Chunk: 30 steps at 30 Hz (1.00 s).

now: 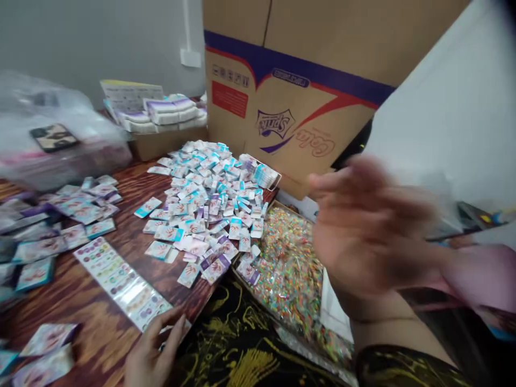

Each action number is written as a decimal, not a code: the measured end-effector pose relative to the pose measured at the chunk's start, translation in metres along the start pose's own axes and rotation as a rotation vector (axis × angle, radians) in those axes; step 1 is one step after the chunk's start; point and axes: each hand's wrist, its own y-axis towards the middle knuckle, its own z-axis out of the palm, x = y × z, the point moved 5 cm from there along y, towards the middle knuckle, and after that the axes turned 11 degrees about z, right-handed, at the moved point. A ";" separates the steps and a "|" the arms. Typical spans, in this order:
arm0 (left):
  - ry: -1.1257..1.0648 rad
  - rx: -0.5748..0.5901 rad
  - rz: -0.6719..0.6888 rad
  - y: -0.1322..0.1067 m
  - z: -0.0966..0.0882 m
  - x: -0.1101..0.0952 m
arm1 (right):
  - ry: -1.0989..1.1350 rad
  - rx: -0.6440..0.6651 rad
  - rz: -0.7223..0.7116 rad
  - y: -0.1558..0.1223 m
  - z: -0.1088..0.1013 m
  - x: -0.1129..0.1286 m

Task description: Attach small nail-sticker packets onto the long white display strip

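My left hand (151,349) is at the table's front edge, its fingers bent over the near end of a long sticker sheet (121,282) with rows of small coloured round prints. The rest of the sheet lies flat on the wood-grain table. My right hand (358,231) is raised above the right side of a shallow box, smeared by motion; its fingers look bent, but I cannot make out anything in them. The box holds many tiny multicoloured pieces in clear wrapping (282,258). Beyond the sheet, a heap of small white, blue and purple printed cartons (205,199) covers the table.
More small cartons (76,209) lie at left. A clear plastic bag (60,129) with a dark phone-like rectangle on it stands behind them. An open box of stacked flat packs (169,115) sits at the back. A large cardboard carton (290,107) rises behind the heap.
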 end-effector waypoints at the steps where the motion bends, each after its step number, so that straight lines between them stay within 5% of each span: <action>1: 0.011 0.056 0.031 0.001 0.002 0.000 | -0.025 -0.021 -0.033 -0.003 -0.002 0.000; 4: 0.081 0.136 0.170 -0.002 0.008 -0.007 | -0.275 0.129 0.037 -0.015 0.010 -0.038; 8: 0.393 0.099 0.578 -0.002 0.025 -0.033 | -0.790 0.618 0.418 -0.058 0.037 -0.145; 10: 0.591 0.137 0.781 0.004 0.044 -0.045 | -0.864 0.723 0.445 -0.082 0.046 -0.183; 13: 0.776 0.253 0.896 0.021 0.076 -0.055 | -0.936 0.797 0.449 -0.111 0.059 -0.215; 17: 0.870 0.367 0.910 0.046 0.108 -0.052 | -0.992 0.819 0.454 -0.136 0.076 -0.230; 20: 0.925 0.420 0.869 0.063 0.114 -0.039 | -0.997 0.834 0.453 -0.146 0.086 -0.230; 30: 1.036 0.318 0.587 0.118 0.071 -0.009 | -0.844 0.933 0.466 -0.146 0.080 -0.232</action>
